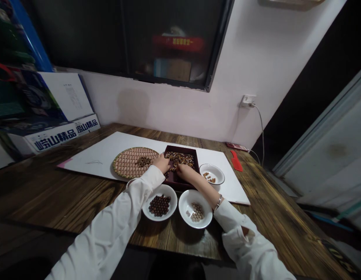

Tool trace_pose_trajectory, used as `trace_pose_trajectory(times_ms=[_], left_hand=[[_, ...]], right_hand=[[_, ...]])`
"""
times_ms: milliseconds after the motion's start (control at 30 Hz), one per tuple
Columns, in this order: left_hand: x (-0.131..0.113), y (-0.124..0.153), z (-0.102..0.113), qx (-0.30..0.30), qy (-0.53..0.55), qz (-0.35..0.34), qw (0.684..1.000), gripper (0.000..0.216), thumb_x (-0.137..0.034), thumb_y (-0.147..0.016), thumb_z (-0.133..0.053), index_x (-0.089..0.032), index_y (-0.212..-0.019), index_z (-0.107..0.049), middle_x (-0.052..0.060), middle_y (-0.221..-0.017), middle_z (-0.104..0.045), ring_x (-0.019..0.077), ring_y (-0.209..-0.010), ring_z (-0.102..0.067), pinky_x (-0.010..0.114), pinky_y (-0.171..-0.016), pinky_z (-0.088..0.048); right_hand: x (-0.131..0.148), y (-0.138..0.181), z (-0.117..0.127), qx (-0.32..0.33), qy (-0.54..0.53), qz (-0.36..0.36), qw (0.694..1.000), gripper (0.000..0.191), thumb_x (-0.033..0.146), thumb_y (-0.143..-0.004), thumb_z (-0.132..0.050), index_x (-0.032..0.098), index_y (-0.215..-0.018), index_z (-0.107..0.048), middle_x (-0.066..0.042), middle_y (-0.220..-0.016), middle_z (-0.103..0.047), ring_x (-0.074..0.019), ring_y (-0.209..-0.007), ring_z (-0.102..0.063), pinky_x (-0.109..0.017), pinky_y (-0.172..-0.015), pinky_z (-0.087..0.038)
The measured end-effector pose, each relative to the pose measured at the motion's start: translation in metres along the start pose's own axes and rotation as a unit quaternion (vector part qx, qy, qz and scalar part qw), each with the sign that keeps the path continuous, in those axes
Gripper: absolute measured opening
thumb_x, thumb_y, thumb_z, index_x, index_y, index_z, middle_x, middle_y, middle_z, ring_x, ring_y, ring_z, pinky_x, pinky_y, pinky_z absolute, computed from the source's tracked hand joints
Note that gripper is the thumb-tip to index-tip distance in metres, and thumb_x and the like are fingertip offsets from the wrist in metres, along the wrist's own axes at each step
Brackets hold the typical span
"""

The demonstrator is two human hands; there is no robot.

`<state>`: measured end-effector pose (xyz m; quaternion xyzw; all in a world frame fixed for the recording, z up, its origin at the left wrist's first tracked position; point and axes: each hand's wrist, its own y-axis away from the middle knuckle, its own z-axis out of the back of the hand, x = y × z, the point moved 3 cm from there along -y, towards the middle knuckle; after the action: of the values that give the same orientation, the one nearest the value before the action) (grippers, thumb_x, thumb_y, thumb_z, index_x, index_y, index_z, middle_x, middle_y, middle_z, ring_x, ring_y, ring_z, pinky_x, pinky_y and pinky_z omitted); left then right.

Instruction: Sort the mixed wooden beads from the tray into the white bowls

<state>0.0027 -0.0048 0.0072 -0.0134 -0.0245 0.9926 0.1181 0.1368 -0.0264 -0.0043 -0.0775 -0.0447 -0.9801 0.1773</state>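
A dark square tray [194,152] holds a heap of mixed brown and tan beads [182,157]. Both hands rest inside its near half. My left hand [162,162] lies at the tray's left edge with fingers curled down onto the beads. My right hand [183,171] sits beside it, fingers bent into the beads; what either pinches is too small to make out. In front stand a white bowl of dark brown beads [159,205] and a white bowl of pale beads [197,212]. A smaller white bowl [212,174] with a few mixed beads stands right of the tray.
A round woven tray [130,162] with a small pile of beads lies left of the dark tray, on a white sheet [104,153] over the wooden table [52,190]. Printed boxes [58,132] stack at the far left. A red comb [236,160] and a wall socket's cable [261,124] are at right.
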Motion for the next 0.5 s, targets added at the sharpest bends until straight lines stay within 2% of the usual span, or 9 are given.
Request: trace_pose_trajectory(times_ms=[233,500], left_hand=[[0.0000,0.0000,-0.0001,0.000,-0.006,-0.001,1.000,0.039,-0.033,-0.095,-0.052,-0.013,-0.124,-0.067,0.023,-0.131,-0.054,0.0341,-0.128,-0.052,0.041,-0.104,-0.044],[-0.0005,0.0002,0.0014,-0.001,-0.008,-0.002,1.000,0.039,-0.033,-0.095,-0.052,-0.013,-0.124,-0.068,0.022,-0.130,-0.055,0.0339,-0.129,-0.052,0.040,-0.104,-0.044]], right_hand=[[-0.0075,-0.0094,-0.0062,-0.045,0.005,-0.006,0.999,0.029,0.015,-0.099,-0.042,0.006,-0.117,-0.063,-0.018,-0.121,-0.067,-0.0193,-0.108,-0.065,-0.025,-0.089,-0.045],[-0.0057,-0.0018,-0.0013,-0.056,0.031,-0.022,0.998,0.031,0.022,-0.101,-0.042,0.009,-0.112,-0.067,-0.017,-0.116,-0.070,-0.0226,-0.105,-0.068,-0.027,-0.087,-0.048]])
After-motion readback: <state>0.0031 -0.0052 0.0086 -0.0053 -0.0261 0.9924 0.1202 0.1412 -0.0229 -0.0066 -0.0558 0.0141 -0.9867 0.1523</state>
